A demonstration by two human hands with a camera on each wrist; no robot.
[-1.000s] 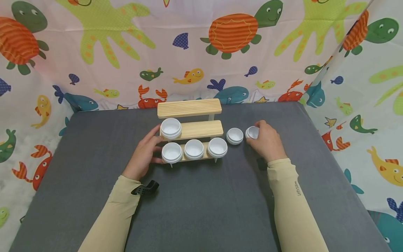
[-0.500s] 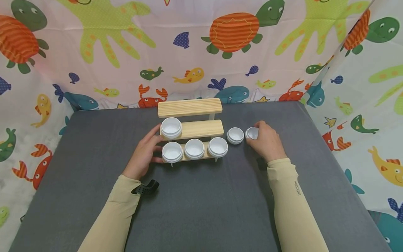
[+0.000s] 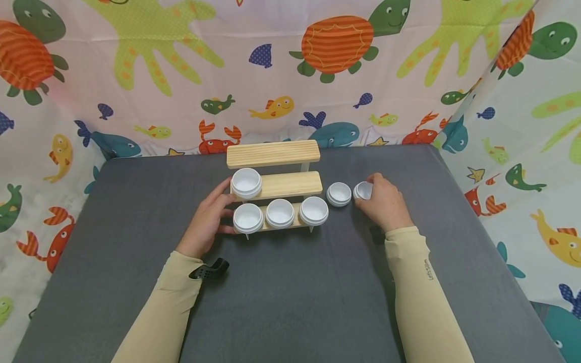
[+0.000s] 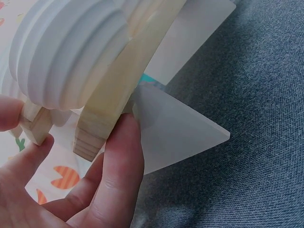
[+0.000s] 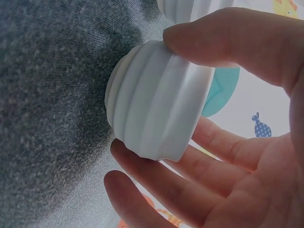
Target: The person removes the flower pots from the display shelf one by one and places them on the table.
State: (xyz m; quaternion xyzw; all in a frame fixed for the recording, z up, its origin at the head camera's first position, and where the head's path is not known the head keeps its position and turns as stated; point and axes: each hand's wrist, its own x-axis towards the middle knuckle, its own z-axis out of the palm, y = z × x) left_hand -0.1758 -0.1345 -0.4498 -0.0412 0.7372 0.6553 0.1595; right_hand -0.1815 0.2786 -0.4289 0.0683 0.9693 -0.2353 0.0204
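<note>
A three-tier wooden stand [image 3: 292,184] with clear supports stands on the dark cloth. My left hand [image 3: 204,222] grips its left end; in the left wrist view the fingers [image 4: 124,166] press on the edges of the lower planks. Three white ribbed pots, one of them the middle pot [image 3: 280,213], line the bottom tier, and another white pot [image 3: 246,182] sits at the left of the middle tier. To the right of the stand, my right hand [image 3: 386,204] holds a white ribbed pot [image 5: 156,99] between thumb and fingers, its base close to the cloth.
One more white pot [image 3: 339,194] stands on the cloth between the stand and my right hand. The top plank [image 3: 273,154] is bare. A curtain [image 3: 268,30] printed with sea animals hangs behind and along both sides of the table [image 3: 290,302].
</note>
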